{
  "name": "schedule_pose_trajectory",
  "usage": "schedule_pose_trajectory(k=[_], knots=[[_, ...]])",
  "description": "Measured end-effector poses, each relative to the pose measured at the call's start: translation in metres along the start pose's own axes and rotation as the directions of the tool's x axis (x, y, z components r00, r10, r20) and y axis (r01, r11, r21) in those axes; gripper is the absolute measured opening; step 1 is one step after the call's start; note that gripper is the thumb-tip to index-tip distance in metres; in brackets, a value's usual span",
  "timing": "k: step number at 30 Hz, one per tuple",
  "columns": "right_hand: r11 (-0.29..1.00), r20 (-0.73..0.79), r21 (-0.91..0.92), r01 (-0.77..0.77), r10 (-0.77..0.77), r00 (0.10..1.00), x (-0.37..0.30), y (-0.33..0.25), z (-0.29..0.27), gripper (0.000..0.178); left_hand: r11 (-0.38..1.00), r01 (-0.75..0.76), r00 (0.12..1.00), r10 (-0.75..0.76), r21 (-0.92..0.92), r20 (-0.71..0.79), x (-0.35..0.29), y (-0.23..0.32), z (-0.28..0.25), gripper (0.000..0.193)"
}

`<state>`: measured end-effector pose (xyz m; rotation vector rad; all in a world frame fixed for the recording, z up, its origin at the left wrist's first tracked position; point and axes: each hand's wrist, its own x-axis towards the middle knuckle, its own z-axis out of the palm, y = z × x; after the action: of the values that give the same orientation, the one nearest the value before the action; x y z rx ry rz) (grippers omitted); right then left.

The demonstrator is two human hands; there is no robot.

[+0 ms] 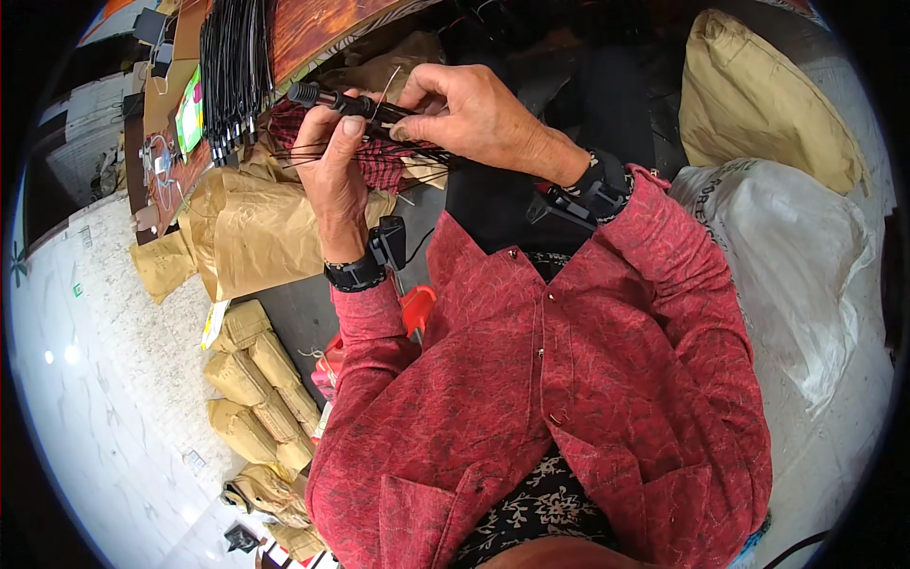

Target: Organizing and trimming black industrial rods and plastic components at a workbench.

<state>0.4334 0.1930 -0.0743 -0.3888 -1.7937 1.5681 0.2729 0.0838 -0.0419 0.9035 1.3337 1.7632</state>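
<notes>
Red patterned sleeves [569, 379], left hand [334, 171] fingers clenched round ribbed black rod [332, 99], right hand [479, 119] fingers pinching thin wire [387, 87].

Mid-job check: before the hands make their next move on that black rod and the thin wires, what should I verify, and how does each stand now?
1. Left hand grips the black rod: ok.
2. Right hand pinches a thin wire at the rod: ok.
3. Loose wires fan out left, untangled: cannot tell.
4. Bundle of black rods lies apart from the hands: ok.
5. Wrist bands sit clear of the wires: ok.
</notes>
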Motion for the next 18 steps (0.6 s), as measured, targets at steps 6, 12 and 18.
schedule_pose_trajectory(k=[6,12,18], knots=[[0.999,0.007,-0.032,-0.006,0.006,1.000,0.000,0.000,-0.001,0.023,1.000,0.011,1.000,-0.012,0.024,0.022,0.000,-0.003,-0.012,0.025],[0.999,-0.003,-0.047,-0.009,0.008,1.000,-0.002,-0.001,-0.001,0.024,0.993,-0.038,0.984,0.019,0.107,0.177,-0.001,-0.002,-0.021,0.037],[0.999,-0.013,-0.049,0.005,-0.006,1.000,-0.003,-0.001,0.001,0.024,1.000,0.001,0.993,0.000,-0.012,0.118,-0.005,0.003,-0.006,0.029]])
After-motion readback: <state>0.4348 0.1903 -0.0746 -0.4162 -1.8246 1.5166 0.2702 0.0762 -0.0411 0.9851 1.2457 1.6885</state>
